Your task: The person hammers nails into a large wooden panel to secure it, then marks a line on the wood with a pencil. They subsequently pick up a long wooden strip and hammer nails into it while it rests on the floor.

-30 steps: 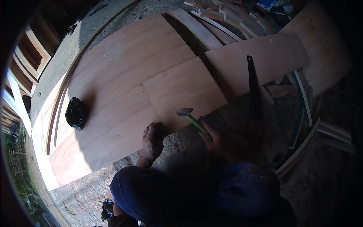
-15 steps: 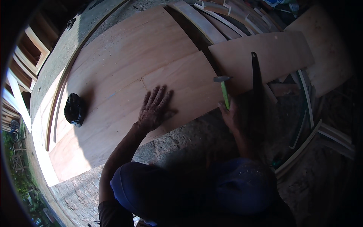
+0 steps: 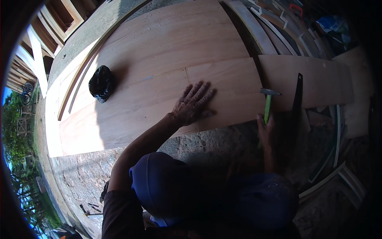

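Flat on the large plywood sheet (image 3: 159,95) rests my left hand (image 3: 192,105), palm down with its fingers spread. My right hand (image 3: 267,129) is closed round the handle of a hammer (image 3: 267,104), which has a green grip and a metal head pointing away from me, over the sheet's right edge. A seam with small nail marks runs across the sheet beyond my left hand. Farther left on the sheet sits a black plastic bag (image 3: 101,83), bunched with its top open; what it holds is too dark to see.
Right of the hammer, a handsaw (image 3: 298,93) lies partly on another plywood piece (image 3: 318,75). A long wooden strip (image 3: 93,51) lies along the sheet's far left. Curved timber frames (image 3: 274,18) stack at the back right. Hand tools (image 3: 90,212) lie on the rough ground at lower left.
The view has swung left, so the sheet, bag and saw sit farther right in the picture. My left hand stays flat on the sheet, and my right hand keeps the hammer.
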The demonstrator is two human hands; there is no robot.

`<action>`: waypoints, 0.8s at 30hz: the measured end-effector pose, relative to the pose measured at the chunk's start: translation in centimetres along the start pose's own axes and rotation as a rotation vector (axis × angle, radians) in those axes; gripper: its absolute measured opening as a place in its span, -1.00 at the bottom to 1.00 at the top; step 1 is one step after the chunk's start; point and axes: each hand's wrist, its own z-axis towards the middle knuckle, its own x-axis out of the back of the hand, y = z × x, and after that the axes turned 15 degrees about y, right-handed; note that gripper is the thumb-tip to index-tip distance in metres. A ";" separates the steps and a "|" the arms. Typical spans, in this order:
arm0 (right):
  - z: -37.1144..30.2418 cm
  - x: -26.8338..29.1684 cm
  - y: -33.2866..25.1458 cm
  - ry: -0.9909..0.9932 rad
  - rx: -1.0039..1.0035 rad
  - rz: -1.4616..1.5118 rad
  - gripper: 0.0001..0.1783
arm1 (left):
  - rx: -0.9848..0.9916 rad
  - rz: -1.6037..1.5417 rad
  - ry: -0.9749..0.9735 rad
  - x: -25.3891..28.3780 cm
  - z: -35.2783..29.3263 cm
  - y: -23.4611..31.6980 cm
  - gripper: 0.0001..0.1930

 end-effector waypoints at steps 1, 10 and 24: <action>0.1 0.1 0.1 -0.015 -0.015 0.031 -0.50 | -0.008 -0.011 0.006 0.1 0.0 0.0 -0.15; -5.6 2.5 -6.0 -0.333 0.562 -0.141 -0.36 | -0.124 -0.055 -0.245 1.0 0.3 -3.4 -0.01; -8.3 2.2 -6.2 -0.759 0.570 -0.222 -0.33 | -0.028 -0.053 -0.402 1.6 0.3 -2.7 0.07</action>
